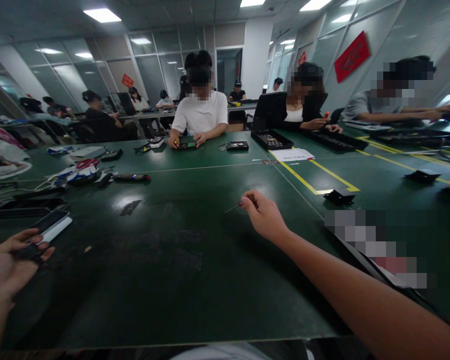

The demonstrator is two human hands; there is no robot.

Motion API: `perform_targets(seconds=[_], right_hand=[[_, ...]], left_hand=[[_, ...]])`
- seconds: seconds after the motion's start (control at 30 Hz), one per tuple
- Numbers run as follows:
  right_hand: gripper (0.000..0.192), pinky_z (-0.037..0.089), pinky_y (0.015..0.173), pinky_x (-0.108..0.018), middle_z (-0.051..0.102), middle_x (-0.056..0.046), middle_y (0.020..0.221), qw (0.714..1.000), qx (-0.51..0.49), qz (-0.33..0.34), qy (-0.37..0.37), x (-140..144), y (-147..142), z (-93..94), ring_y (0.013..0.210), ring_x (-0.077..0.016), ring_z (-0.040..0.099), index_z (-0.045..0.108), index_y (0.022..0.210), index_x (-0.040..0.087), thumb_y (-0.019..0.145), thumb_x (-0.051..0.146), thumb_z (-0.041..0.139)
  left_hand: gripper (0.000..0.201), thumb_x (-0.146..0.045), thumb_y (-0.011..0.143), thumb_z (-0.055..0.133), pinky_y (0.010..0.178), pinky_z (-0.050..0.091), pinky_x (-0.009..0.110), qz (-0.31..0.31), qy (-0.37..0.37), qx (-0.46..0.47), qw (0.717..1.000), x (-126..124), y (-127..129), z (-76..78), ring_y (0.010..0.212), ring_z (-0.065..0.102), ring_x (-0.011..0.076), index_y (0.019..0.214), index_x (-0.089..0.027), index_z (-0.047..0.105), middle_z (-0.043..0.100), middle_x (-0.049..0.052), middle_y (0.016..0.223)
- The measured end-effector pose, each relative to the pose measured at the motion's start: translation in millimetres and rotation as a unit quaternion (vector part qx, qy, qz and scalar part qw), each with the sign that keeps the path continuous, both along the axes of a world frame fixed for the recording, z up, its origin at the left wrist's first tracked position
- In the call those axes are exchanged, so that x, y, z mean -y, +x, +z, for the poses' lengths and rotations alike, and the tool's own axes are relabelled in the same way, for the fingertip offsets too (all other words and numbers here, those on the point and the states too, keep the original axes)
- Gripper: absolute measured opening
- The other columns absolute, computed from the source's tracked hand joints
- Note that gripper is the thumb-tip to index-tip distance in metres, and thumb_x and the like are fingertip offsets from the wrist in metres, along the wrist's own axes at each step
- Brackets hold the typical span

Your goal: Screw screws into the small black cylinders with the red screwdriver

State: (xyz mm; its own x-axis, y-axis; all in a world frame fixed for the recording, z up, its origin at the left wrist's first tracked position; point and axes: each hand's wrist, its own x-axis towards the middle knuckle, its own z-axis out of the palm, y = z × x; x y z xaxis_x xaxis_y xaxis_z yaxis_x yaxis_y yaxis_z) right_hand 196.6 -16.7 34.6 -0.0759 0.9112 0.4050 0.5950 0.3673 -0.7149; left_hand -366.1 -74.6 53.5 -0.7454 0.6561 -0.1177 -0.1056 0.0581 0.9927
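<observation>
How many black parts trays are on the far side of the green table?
2: one black parts tray by the white paper sheet, another long black tray right of it, under a co-worker's hand. Further trays may be hidden.

Thin red-handled screwdriver (237, 205) pinched, tip pointing left; dark flat part (28, 251) held.

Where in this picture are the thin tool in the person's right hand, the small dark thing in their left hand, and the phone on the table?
thin tool (233, 206), head view, on its metal shaft.
small dark thing (29, 251), head view, on its top face.
phone (52, 221), head view, on its dark screen.
</observation>
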Motion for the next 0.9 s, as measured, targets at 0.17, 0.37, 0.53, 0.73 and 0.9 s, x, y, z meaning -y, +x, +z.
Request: perform_targets(seconds=[0.17,0.37,0.53,0.73,0.9], right_hand=[[0.020,0.044,0.067,-0.031,0.070,-0.004,0.082,1.000,-0.001,-0.001,0.005,0,0,-0.1,0.073,-0.0188,0.064,0.062,0.097,0.020,0.099,0.034,0.047],[0.020,0.045,0.069,-0.031,0.070,-0.004,0.082,1.000,0.003,-0.001,0.011,-2,1,-0.9,0.075,-0.0190,0.065,0.062,0.096,0.020,0.098,0.034,0.048],[0.020,0.045,0.068,-0.031,0.070,-0.004,0.082,1.000,0.002,0.001,0.013,-2,1,-2.2,0.075,-0.0192,0.065,0.062,0.096,0.020,0.098,0.034,0.047],[0.021,0.045,0.068,-0.032,0.070,-0.004,0.082,1.000,-0.002,-0.001,0.015,-1,1,-2.2,0.074,-0.0192,0.065,0.063,0.097,0.020,0.098,0.035,0.048],[0.022,0.045,0.069,-0.032,0.071,-0.004,0.084,1.000,-0.005,-0.007,0.010,0,1,1.0,0.076,-0.0198,0.066,0.064,0.098,0.020,0.098,0.036,0.049]], left_hand=[[0.042,-0.007,0.040,0.055,0.054,0.052,0.033,0.027,-0.007,0.056,0.998,-2,0,0.2,0.071,0.053,0.0211,0.081,-0.016,0.060,0.054,0.007,0.083],[0.027,-0.008,0.050,0.051,0.056,0.053,0.030,0.063,-0.051,-0.009,0.997,0,19,7.6,0.065,0.055,0.0166,0.073,-0.020,0.059,0.056,0.001,0.072],[0.025,-0.005,0.054,0.048,0.060,0.054,0.028,0.046,-0.027,0.010,0.999,4,40,16.2,0.062,0.054,0.0128,0.070,-0.021,0.060,0.057,-0.002,0.065],[0.027,-0.001,0.059,0.045,0.059,0.050,0.022,0.007,-0.011,0.011,1.000,-3,63,23.2,0.061,0.052,0.0100,0.071,-0.019,0.061,0.057,-0.004,0.061],[0.030,0.002,0.060,0.042,0.063,0.046,0.021,-0.046,-0.016,-0.016,0.999,-19,91,24.2,0.064,0.052,0.0105,0.074,-0.016,0.061,0.057,-0.001,0.061]])
